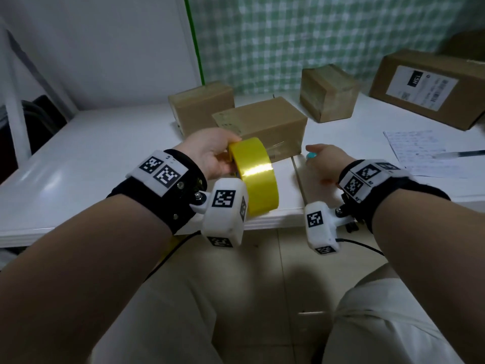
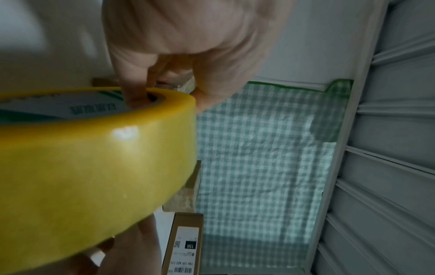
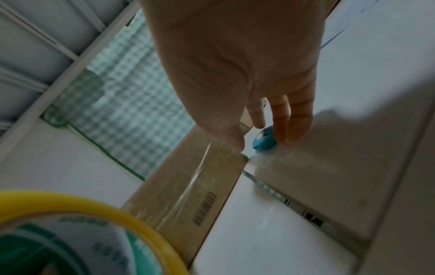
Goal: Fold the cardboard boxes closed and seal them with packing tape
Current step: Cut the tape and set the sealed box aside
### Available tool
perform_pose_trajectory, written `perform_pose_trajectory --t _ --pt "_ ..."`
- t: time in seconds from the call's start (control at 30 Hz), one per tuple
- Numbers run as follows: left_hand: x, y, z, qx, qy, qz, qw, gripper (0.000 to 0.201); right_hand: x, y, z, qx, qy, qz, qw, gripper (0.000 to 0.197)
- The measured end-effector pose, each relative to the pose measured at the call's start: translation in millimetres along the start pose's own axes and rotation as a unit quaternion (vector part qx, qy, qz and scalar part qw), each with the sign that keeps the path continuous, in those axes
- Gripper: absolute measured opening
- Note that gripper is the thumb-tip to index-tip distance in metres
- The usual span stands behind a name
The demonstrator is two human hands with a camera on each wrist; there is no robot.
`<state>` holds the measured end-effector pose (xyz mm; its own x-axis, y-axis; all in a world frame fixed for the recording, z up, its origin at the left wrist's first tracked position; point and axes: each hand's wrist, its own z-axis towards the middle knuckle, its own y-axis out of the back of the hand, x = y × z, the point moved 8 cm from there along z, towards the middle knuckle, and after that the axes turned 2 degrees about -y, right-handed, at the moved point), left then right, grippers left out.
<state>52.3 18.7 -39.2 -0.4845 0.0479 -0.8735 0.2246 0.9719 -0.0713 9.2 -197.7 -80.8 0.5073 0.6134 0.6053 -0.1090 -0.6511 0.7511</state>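
Note:
My left hand (image 1: 214,155) grips a roll of yellow packing tape (image 1: 256,177), fingers hooked into its core (image 2: 139,96), thumb on the outside. The roll is held on edge over the table's front edge. Just behind it lies a closed cardboard box (image 1: 265,122) with a strip of clear tape running down its near face (image 3: 195,182). My right hand (image 1: 324,160) reaches down at the box's right corner, and its straight fingers (image 3: 292,119) touch a small blue object (image 3: 263,140) lying on the table; the thumb hangs beside it.
Two more closed boxes stand behind, one at back left (image 1: 202,106) and one at back right (image 1: 328,93). A long box with a white label (image 1: 430,88) lies far right. A written sheet (image 1: 417,151) and pen (image 1: 462,154) lie right. A seam (image 1: 299,179) splits the white tabletop (image 1: 91,153).

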Motion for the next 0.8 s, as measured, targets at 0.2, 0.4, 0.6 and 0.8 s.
perform_pose_trajectory --t 0.2,0.4,0.6,0.8 --pt "-13.2 10.8 -0.3 0.002 -0.013 0.091 0.996 0.014 6.6 3.7 7.2 -0.042 0.047 -0.209 0.976 0.038" --pt "-13.7 4.1 -4.7 0.026 -0.005 0.129 0.991 0.013 7.4 0.7 8.4 -0.007 0.019 -0.177 0.984 0.038" --pt "-14.6 -6.5 -6.4 0.046 -0.009 0.195 0.98 0.006 25.0 -0.6 -17.7 0.108 0.047 0.054 0.992 0.027" --pt "-14.3 -10.2 -5.2 0.068 -0.012 0.19 0.979 0.02 70.0 21.3 -46.1 0.15 0.11 0.259 0.948 0.012"
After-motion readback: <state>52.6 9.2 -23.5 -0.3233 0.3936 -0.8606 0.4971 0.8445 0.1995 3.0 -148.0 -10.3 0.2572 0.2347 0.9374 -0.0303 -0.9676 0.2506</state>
